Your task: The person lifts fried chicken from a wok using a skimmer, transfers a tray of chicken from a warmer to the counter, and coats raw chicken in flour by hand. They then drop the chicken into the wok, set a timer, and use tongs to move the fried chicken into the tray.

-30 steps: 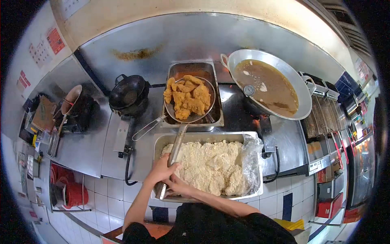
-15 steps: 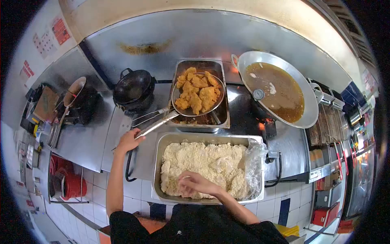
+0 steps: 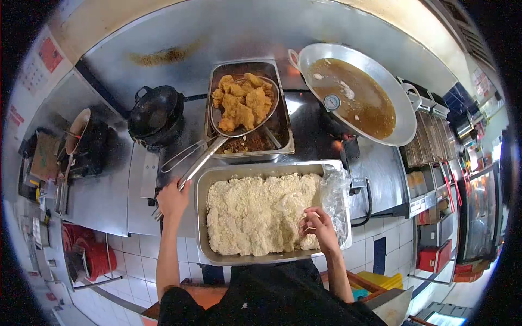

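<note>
My left hand (image 3: pixel 172 199) is closed around the long metal handle of a strainer (image 3: pixel 204 159). The strainer's round basket rests over a deep metal pan (image 3: pixel 283 136), tilted, and holds several pieces of golden fried chicken (image 3: pixel 239 106). Dark crumbs lie in the pan below. My right hand (image 3: pixel 321 227) hovers at the right part of a steel tray (image 3: pixel 202 217), fingers loosely curved and apart, with nothing visible in them. Pale, lumpy breading flour (image 3: pixel 250 214) fills this tray, and a crumpled clear plastic bag (image 3: pixel 334 198) lies along its right side.
A wide wok (image 3: pixel 402 117) of brown oil stands on a lit burner at the back right, with a dial thermometer (image 3: pixel 331 102) at its rim. Black woks (image 3: pixel 157 114) sit at the left. Wire tongs (image 3: pixel 187 155) lean beside the pan.
My right hand has moved rightward across the flour tray, and its fingers have spread a little. My left hand now wraps the strainer handle; the basket has shifted and turned slightly. The whole view has shifted.
</note>
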A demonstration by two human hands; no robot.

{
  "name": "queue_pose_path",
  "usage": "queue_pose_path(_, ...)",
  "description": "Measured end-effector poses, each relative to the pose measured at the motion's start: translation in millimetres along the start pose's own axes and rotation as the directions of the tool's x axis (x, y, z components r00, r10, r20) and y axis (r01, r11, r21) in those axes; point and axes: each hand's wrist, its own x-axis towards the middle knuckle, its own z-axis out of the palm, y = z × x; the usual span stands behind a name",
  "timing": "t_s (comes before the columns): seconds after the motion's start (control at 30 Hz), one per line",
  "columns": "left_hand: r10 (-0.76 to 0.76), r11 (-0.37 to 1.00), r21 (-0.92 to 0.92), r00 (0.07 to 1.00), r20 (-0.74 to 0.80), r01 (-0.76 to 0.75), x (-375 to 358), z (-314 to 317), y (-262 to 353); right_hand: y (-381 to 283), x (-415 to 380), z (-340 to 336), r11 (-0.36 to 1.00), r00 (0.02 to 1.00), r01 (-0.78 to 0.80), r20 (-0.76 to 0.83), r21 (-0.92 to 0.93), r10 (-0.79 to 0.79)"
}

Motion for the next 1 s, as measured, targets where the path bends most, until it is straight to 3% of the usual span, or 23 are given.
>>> queue_pose_path(0.1, -0.027, 0.999, -0.035, 1.0, 0.004, 0.027, -3, -10, -3, 1, -1, 4, 1.0, 1.0, -0.013, 0.024, 0.008, 0.012)
queue_pose_path(0.33, 0.072, 0.995, -0.065, 0.995, -0.066, -0.076, -23, -34, -19, -3, -13, -8, 0.999, 0.999, -0.018, 0.036, -0.032, 0.019)
queue_pose_path(0.4, 0.118, 0.991, -0.063, 0.992, -0.05, -0.121, -16, -38, -26, 2, -21, -24, 1.0, 0.998, 0.018, -0.053, 0.005, -0.018)
queue_pose_path(0.47, 0.0, 0.997, -0.074, 1.0, 0.017, 0.001, -13, -43, -30, 8, -26, -42, 0.999, 0.989, 0.033, -0.145, 0.043, -0.027)
queue_pose_path(0.53, -0.002, 0.997, -0.072, 0.996, 0.085, 0.008, -6, -48, -32, 9, -28, -54, 0.998, 0.974, 0.046, -0.223, 0.038, -0.037)
queue_pose_path(0.6, -0.032, 0.985, -0.16, 0.971, 0.239, 0.072, 2, -48, -37, 2, -29, -62, 0.989, 0.945, 0.126, -0.294, -0.073, -0.142)
queue_pose_path(0.73, -0.057, 0.982, -0.169, 0.98, 0.191, 0.09, 3, -54, -38, -29, -37, -73, 0.943, 0.845, 0.252, -0.426, -0.215, -0.323)
queue_pose_path(0.83, -0.036, 0.982, -0.179, 0.986, 0.16, 0.065, -3, -57, -35, -23, -23, -100, 0.818, 0.67, 0.282, -0.508, -0.501, -0.542)
queue_pose_path(0.87, -0.054, 0.976, -0.197, 0.982, 0.178, 0.089, -5, -51, -37, -19, -18, -106, 0.816, 0.667, 0.282, -0.507, -0.505, -0.545)
queue_pose_path(0.93, -0.08, 0.968, -0.218, 0.978, 0.194, 0.123, -9, -46, -36, -12, -9, -112, 0.644, 0.628, -0.013, -0.507, -0.765, -0.59)
queue_pose_path(0.97, -0.072, 0.959, -0.255, 0.977, 0.202, 0.123, -13, -46, -31, 4, 2, -123, 0.671, 0.637, -0.035, -0.534, -0.74, -0.556)
queue_pose_path(1.0, -0.064, 0.949, -0.291, 0.976, 0.209, 0.124, -17, -46, -29, 14, 9, -125, 0.598, 0.641, -0.054, -0.487, -0.8, -0.593)
